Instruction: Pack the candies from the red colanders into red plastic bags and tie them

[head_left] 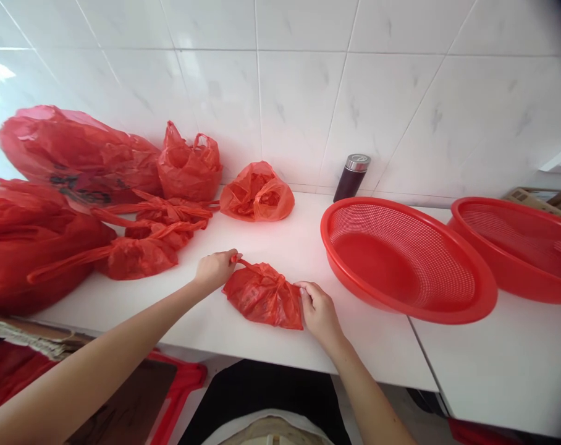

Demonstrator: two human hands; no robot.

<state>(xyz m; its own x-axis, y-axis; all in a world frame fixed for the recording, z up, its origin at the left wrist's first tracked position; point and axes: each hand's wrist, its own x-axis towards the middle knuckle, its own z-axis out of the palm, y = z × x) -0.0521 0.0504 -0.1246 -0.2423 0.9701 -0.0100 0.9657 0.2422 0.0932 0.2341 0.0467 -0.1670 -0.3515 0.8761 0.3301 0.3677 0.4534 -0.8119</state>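
Note:
A small red plastic bag [266, 300] with gathered folds lies on the white table [206, 327] in front of me. My left hand [215, 270] is closed around a twisted handle of it, stretched toward the upper left. At the bag's right edge, my right hand [318, 309] pinches the plastic between thumb and fingers. What the bag contains cannot be made out through the plastic.
Red bags crowd the left: a big bundle [90, 154], a full bag [34, 247], flat knotted bags [141, 250] and two upright ones [190, 164], [257, 193]. Right stand red colanders [392, 259], [526, 247]. A dark flask [351, 178] leans near the tiled wall.

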